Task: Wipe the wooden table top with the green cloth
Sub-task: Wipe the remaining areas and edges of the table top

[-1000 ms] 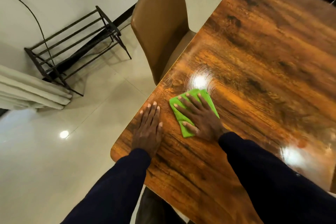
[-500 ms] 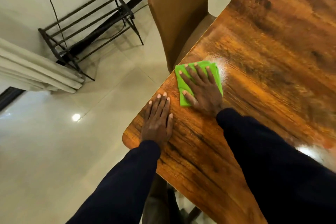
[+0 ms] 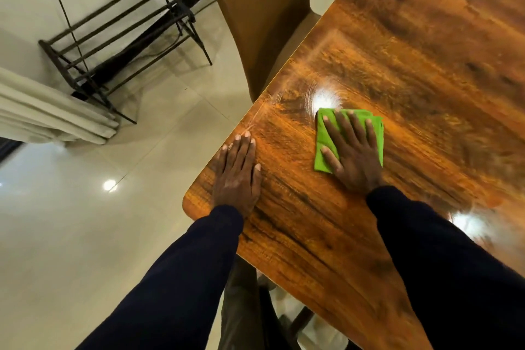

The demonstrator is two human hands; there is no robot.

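Note:
The folded green cloth lies flat on the glossy wooden table top, a short way in from its left edge. My right hand presses down on the cloth with straight, spread fingers and covers most of it. My left hand rests flat on the bare wood near the table's rounded front-left corner, fingers straight and together, holding nothing. A gap of bare wood separates the two hands. Faint smear marks show on the wood beyond the cloth.
A tan upholstered chair stands pushed against the table's left edge. On the pale tiled floor to the left stand a dark metal rack with a cable over it and a cream curtain.
My right hand has slid the cloth to the right, away from the table's left edge and further onto the top. My left hand has stayed flat near the corner.

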